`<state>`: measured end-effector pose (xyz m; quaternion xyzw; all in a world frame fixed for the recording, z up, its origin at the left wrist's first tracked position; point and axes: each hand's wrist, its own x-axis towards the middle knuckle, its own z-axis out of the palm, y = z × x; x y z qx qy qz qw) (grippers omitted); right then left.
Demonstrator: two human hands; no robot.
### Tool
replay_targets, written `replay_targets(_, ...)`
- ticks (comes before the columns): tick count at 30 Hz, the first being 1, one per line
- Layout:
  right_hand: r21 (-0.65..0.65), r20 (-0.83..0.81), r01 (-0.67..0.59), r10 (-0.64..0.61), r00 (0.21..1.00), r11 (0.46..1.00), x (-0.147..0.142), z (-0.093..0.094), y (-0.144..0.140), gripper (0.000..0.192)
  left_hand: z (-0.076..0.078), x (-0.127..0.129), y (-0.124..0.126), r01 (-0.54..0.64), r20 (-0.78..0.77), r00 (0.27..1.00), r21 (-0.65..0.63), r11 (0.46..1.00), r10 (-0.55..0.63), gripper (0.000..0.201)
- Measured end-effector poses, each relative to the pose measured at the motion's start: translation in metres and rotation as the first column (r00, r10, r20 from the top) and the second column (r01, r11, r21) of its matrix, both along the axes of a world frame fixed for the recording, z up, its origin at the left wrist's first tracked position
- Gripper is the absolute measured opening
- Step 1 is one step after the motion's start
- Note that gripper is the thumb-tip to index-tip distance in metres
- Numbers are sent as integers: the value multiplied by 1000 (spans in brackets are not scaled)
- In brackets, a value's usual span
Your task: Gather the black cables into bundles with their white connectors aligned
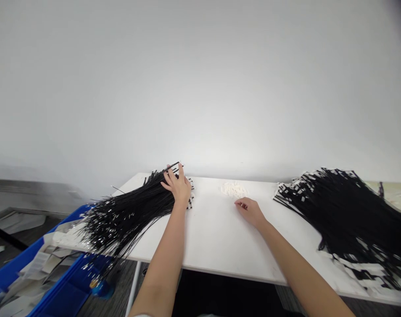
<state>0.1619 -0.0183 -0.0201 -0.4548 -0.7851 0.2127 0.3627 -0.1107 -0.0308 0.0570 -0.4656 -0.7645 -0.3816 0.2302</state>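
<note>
A thick bundle of thin black cables (pixel 134 200) with white ends lies across the left side of the white table (pixel 216 237). On its far end is my left hand (pixel 178 187), fingers spread over the cables. A few single cables stick up by those fingertips. Near the middle of the table, my right hand (pixel 249 210) has its thumb and fingers pinched together. Whatever may be between them is too small to make out. Just beyond these fingertips is a loose pile of small white pieces (pixel 233 189).
A second, larger heap of black cables (pixel 352 207) with white ends covers the table's right side. Below the left edge stands a blue bin (pixel 60 288) containing white and grey scraps. The left bundle's ends overhang the front edge. A pale wall (pixel 200 88) rises behind.
</note>
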Motion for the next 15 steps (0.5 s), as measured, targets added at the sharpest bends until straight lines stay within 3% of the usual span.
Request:
replay_targets(7,-9,11,0,0,1000,1000,-1,1,-2,23,-6,-5,3,166,-90,983,29,986,-163,55)
replay_targets(15,-19,21,1,0,1000,1000,-1,0,0,23,-12,-7,6,275,-181,951,135,952,-250,24)
